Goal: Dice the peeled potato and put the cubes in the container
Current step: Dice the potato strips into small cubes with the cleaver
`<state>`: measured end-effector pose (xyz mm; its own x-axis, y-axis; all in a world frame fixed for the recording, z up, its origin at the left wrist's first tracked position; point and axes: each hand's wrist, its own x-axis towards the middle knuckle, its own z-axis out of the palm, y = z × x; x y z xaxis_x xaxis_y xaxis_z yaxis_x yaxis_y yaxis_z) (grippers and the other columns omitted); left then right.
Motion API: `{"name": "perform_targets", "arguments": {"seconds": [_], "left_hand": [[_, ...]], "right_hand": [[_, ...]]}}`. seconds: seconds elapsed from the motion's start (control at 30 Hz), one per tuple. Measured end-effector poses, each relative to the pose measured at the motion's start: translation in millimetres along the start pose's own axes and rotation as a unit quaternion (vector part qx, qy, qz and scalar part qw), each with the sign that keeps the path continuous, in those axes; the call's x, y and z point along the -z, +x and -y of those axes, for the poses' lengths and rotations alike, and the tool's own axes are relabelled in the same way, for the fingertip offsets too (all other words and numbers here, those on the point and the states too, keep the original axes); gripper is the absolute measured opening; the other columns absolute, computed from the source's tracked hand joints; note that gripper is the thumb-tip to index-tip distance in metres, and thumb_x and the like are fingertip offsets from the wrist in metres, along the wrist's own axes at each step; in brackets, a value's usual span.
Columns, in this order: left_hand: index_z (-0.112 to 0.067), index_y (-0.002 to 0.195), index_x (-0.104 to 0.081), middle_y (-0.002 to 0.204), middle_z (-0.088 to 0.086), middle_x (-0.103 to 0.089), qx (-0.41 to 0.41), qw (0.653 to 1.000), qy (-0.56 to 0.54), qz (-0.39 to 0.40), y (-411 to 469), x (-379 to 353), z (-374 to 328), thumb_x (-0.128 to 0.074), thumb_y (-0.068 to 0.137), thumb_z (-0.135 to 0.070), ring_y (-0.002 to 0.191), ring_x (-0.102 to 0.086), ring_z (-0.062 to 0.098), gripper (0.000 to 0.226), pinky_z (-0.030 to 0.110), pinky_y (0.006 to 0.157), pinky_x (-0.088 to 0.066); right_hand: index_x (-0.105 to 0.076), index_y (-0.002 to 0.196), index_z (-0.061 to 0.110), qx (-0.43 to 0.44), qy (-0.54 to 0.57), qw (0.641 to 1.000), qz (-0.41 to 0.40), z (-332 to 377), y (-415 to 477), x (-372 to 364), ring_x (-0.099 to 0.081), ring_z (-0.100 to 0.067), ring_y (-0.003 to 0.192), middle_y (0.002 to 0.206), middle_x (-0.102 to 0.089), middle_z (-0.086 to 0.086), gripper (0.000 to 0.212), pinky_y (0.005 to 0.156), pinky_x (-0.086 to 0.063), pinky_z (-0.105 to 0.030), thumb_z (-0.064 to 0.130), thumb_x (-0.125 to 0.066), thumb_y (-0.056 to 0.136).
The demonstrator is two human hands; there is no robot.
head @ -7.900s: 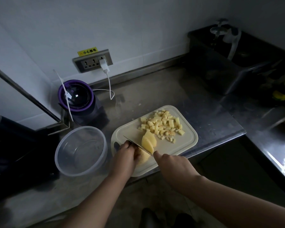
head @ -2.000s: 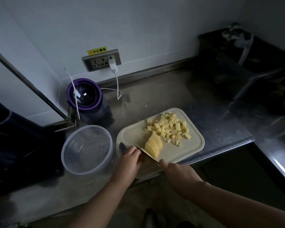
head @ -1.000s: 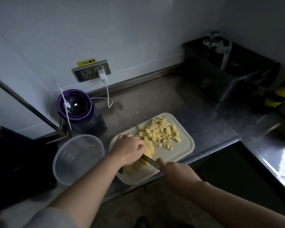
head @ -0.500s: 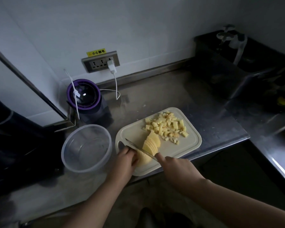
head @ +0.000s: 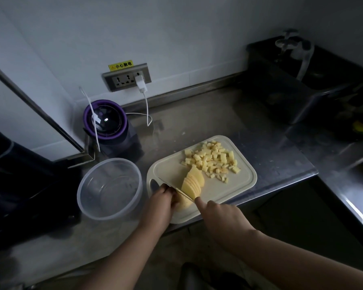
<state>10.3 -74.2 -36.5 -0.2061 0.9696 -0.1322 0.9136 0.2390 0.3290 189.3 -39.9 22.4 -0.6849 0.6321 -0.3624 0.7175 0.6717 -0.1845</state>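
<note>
**Head view.** The left hand, fingers curled, held the uncut end of the peeled potato at the near left corner of the cutting board. A second earlier it had lain farther up the board, over the slices. The right hand gripped the knife, one finger stretched along the blade's back. The blade stood between the uncut end and the fanned slices, as half a second before. The fan held more slices than eight seconds earlier. The cubes stayed heaped on the board's far right part, apart from the clear round container, which stood just left of the board on the steel worktop.
</note>
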Motion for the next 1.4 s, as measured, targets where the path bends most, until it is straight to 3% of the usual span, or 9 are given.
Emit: {"name": "perform_targets", "arguments": {"seconds": [0.27, 0.47, 0.7, 0.83, 0.97, 1.03, 1.13, 1.3, 1.4], "left_hand": [[-0.021, 0.123, -0.056, 0.132, -0.006, -0.05, 0.012, 1.0, -0.006, -0.016, 1, -2, 1, -0.054, 0.094, -0.015, 0.119, -0.05, 0.008, 0.029, 0.023, 0.1, -0.042], [-0.023, 0.128, -0.052, 0.136, -0.011, -0.046, -0.007, 0.999, -0.019, -0.024, 0, 0, -2, -0.059, 0.092, -0.019, 0.122, -0.048, 0.009, 0.037, 0.027, 0.1, -0.043], [-0.023, 0.108, -0.059, 0.114, -0.01, -0.054, 0.011, 0.997, -0.081, 0.009, 1, 12, 0, -0.06, 0.091, -0.02, 0.099, -0.056, 0.003, 0.018, 0.02, 0.084, -0.049], [-0.027, 0.1, -0.056, 0.098, -0.016, -0.053, 0.064, 0.973, -0.199, -0.102, 10, 47, -4, -0.057, 0.092, -0.016, 0.094, -0.056, 0.004, 0.013, 0.013, 0.072, -0.043], [-0.028, 0.097, -0.062, 0.101, -0.014, -0.053, -0.088, 0.993, 0.047, 0.063, 38, 62, -25, -0.037, 0.095, -0.033, 0.103, -0.045, 0.009, 0.026, 0.027, 0.09, -0.035], [-0.026, 0.092, -0.063, 0.097, -0.008, -0.056, -0.095, 0.973, 0.147, 0.148, 48, 59, -35, -0.028, 0.095, -0.038, 0.1, -0.048, 0.015, 0.037, 0.038, 0.099, -0.032], [-0.023, 0.093, -0.065, 0.1, -0.003, -0.06, -0.096, 0.967, 0.177, 0.158, 54, 53, -40, -0.024, 0.095, -0.039, 0.099, -0.049, 0.018, 0.044, 0.041, 0.099, -0.032], [-0.026, 0.107, -0.067, 0.11, -0.009, -0.063, -0.094, 0.987, 0.055, 0.116, 54, 61, -36, -0.031, 0.097, -0.032, 0.106, -0.053, 0.013, 0.037, 0.035, 0.097, -0.038], [-0.023, 0.116, -0.061, 0.112, -0.01, -0.059, -0.045, 0.991, -0.127, -0.013, 41, 69, -31, -0.043, 0.099, -0.026, 0.099, -0.054, 0.003, 0.026, 0.017, 0.081, -0.045]], "right_hand": [[-0.019, 0.147, 0.021, -0.003, 0.026, 1.0, 0.017, -7, 5, -11, -0.055, -0.011, 0.066, 0.089, -0.055, -0.002, 0.055, 0.066, -0.054, -0.027, 0.023, -0.049, 0.101], [-0.022, 0.145, 0.023, -0.013, 0.039, 0.998, 0.041, -10, 11, -18, -0.065, -0.015, 0.079, 0.096, -0.061, -0.004, 0.053, 0.072, -0.058, -0.029, 0.022, -0.05, 0.101], [-0.023, 0.143, 0.029, -0.041, 0.095, 0.992, 0.073, -22, 13, -9, -0.066, -0.015, 0.091, 0.107, -0.062, -0.004, 0.051, 0.08, -0.058, -0.031, 0.023, -0.05, 0.1], [-0.027, 0.142, 0.027, -0.04, 0.093, 0.993, 0.059, -18, 9, -11, -0.066, -0.016, 0.09, 0.105, -0.062, -0.004, 0.049, 0.081, -0.058, -0.031, 0.023, -0.051, 0.1], [-0.025, 0.144, 0.026, -0.039, 0.097, 0.993, 0.057, -17, 7, -8, -0.066, -0.017, 0.092, 0.107, -0.062, -0.005, 0.052, 0.083, -0.058, -0.034, 0.022, -0.052, 0.099], [-0.025, 0.145, 0.026, -0.038, 0.097, 0.993, 0.059, -18, 6, -6, -0.066, -0.018, 0.093, 0.108, -0.062, -0.006, 0.053, 0.083, -0.058, -0.035, 0.019, -0.051, 0.099], [-0.025, 0.145, 0.026, -0.042, 0.099, 0.993, 0.058, -19, 5, -3, -0.066, -0.019, 0.093, 0.108, -0.062, -0.007, 0.053, 0.083, -0.058, -0.035, 0.017, -0.051, 0.099], [-0.026, 0.144, 0.027, -0.044, 0.109, 0.992, 0.042, -22, 0, 0, -0.066, -0.019, 0.09, 0.104, -0.064, -0.006, 0.053, 0.081, -0.058, -0.034, 0.014, -0.05, 0.098], [-0.025, 0.143, 0.029, -0.049, 0.118, 0.991, 0.024, -23, -2, 4, -0.065, -0.016, 0.086, 0.101, -0.063, -0.003, 0.053, 0.077, -0.058, -0.031, 0.017, -0.05, 0.098]]}}
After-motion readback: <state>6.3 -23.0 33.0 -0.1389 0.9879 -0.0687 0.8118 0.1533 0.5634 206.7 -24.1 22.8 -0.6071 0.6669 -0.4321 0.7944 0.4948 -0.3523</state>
